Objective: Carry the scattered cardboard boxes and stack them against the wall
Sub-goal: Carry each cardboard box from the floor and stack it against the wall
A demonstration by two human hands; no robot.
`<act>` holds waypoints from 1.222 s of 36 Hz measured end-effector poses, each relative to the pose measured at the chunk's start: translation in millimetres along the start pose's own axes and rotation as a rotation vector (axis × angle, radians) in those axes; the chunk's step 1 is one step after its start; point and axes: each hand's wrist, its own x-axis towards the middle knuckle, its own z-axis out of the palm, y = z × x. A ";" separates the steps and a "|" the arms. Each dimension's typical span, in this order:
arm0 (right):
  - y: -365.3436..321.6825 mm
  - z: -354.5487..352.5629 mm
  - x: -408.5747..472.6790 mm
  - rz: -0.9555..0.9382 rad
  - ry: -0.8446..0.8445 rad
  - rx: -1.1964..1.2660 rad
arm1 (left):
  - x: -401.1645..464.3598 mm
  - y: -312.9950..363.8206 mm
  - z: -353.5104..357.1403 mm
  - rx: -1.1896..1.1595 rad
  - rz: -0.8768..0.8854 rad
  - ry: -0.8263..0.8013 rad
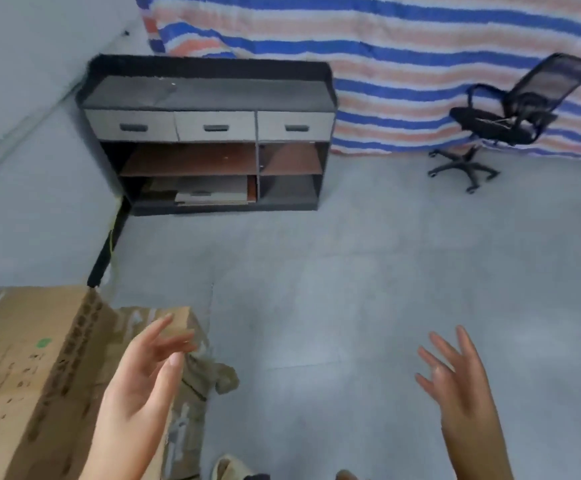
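Both hands empty; boxes grouped at lower left by the wall.

The left hand [143, 382] and right hand [462, 386] are held spread wide, nothing gripped. A large cardboard box [29, 368] and smaller box [181, 403] are seen placed; remaining boxes cannot be judged.

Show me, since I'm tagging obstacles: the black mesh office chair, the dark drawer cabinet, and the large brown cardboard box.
Black mesh office chair [490, 123]: head view, seat.
Dark drawer cabinet [215, 126]: head view, middle drawer front.
Large brown cardboard box [22, 358]: head view, top face.
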 end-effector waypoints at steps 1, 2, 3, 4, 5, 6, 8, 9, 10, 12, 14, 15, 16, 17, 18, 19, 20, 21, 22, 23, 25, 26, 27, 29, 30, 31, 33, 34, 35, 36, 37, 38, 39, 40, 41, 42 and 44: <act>2.1 -19.2 -8.0 0.007 0.041 0.001 | -4.2 3.1 14.3 -0.026 0.016 -0.025; 4.4 -39.1 -16.8 0.015 0.088 -0.002 | -9.9 6.5 30.2 -0.052 0.031 -0.052; 7.5 -59.1 -26.3 0.020 0.128 -0.012 | -17.0 10.2 46.3 -0.072 0.043 -0.081; 11.3 -79.2 -36.2 0.024 0.156 -0.026 | -25.1 13.1 62.6 -0.086 0.052 -0.107; 15.4 -100.1 -46.6 0.031 0.186 -0.047 | -34.4 16.0 79.5 -0.103 0.058 -0.137; 18.5 -120.5 -57.0 0.036 0.217 -0.066 | -44.6 18.3 96.1 -0.122 0.063 -0.170; 22.9 -161.1 -79.5 0.055 0.267 -0.079 | -68.5 22.6 129.5 -0.151 0.060 -0.250; 26.0 -179.5 -90.8 0.073 0.294 -0.083 | -80.8 24.9 144.7 -0.157 0.059 -0.296; 28.9 -197.8 -101.7 0.085 0.324 -0.079 | -92.7 27.6 161.1 -0.156 0.062 -0.342; 32.4 -232.9 -124.4 0.108 0.369 -0.089 | -116.5 32.8 195.7 -0.148 0.072 -0.439; 35.2 -252.3 -136.9 0.135 0.406 -0.104 | -130.9 35.3 214.2 -0.133 0.081 -0.513; 36.8 -269.0 -147.8 0.144 0.444 -0.094 | -141.3 37.7 230.1 -0.117 0.089 -0.559; 39.3 -284.4 -158.0 0.151 0.478 -0.083 | -151.0 41.0 244.8 -0.102 0.093 -0.597; 43.0 -297.8 -166.9 0.165 0.514 -0.076 | -159.4 45.1 257.0 -0.086 0.096 -0.636; 46.8 -309.8 -175.1 0.184 0.553 -0.068 | -166.7 49.7 268.8 -0.066 0.104 -0.673; 49.6 -320.0 -182.3 0.197 0.589 -0.062 | -173.0 54.1 280.6 -0.053 0.115 -0.707; 51.8 -329.5 -188.5 0.203 0.622 -0.056 | -178.5 58.3 292.5 -0.049 0.125 -0.740; 54.5 -338.5 -193.5 0.212 0.652 -0.044 | -183.1 61.9 304.1 -0.044 0.134 -0.774; 58.0 -347.3 -197.7 0.220 0.682 -0.032 | -186.7 64.9 315.7 -0.037 0.139 -0.802; 61.3 -355.7 -201.0 0.231 0.709 -0.021 | -189.6 67.8 327.6 -0.032 0.142 -0.827; 67.7 -371.7 -204.8 0.246 0.756 0.001 | -193.6 74.3 351.3 -0.026 0.144 -0.876; 70.9 -380.0 -204.7 0.250 0.779 0.013 | -194.6 77.1 363.7 -0.023 0.146 -0.896; 73.7 -388.0 -203.4 0.254 0.798 0.022 | -195.0 79.6 376.5 -0.020 0.147 -0.912; 79.1 -404.7 -196.2 0.261 0.831 0.032 | -194.0 83.6 404.3 -0.023 0.145 -0.941; 81.7 -413.4 -190.3 0.261 0.850 0.037 | -192.9 85.1 419.6 -0.025 0.146 -0.956; 83.8 -422.3 -183.4 0.264 0.866 0.036 | -191.4 87.1 435.2 -0.026 0.147 -0.971; 87.3 -441.7 -165.0 0.264 0.900 0.025 | -187.2 92.0 468.4 -0.031 0.147 -0.999; 88.2 -451.7 -153.6 0.260 0.915 0.020 | -184.0 94.5 485.5 -0.035 0.148 -1.011; 88.0 -461.8 -140.7 0.254 0.928 0.017 | -180.1 97.6 503.0 -0.042 0.153 -1.020; 87.3 -471.9 -126.4 0.246 0.939 0.012 | -175.2 101.8 521.1 -0.047 0.161 -1.029; 85.9 -482.1 -111.2 0.238 0.951 0.007 | -169.0 106.9 540.2 -0.052 0.169 -1.040; 84.0 -492.5 -95.6 0.230 0.965 0.002 | -161.8 112.6 559.7 -0.055 0.176 -1.052; 81.5 -503.0 -79.9 0.223 0.982 -0.004 | -154.0 118.8 579.6 -0.059 0.180 -1.063; 78.6 -513.5 -63.7 0.214 0.999 -0.013 | -145.9 125.6 599.6 -0.062 0.186 -1.073; 75.6 -523.2 -47.9 0.205 1.013 -0.024 | -138.4 132.4 618.7 -0.067 0.195 -1.080; 73.0 -532.6 -32.6 0.196 1.025 -0.037 | -131.3 139.2 637.4 -0.074 0.205 -1.083; 70.5 -551.2 -4.4 0.193 1.043 -0.061 | -118.6 151.0 674.5 -0.091 0.214 -1.093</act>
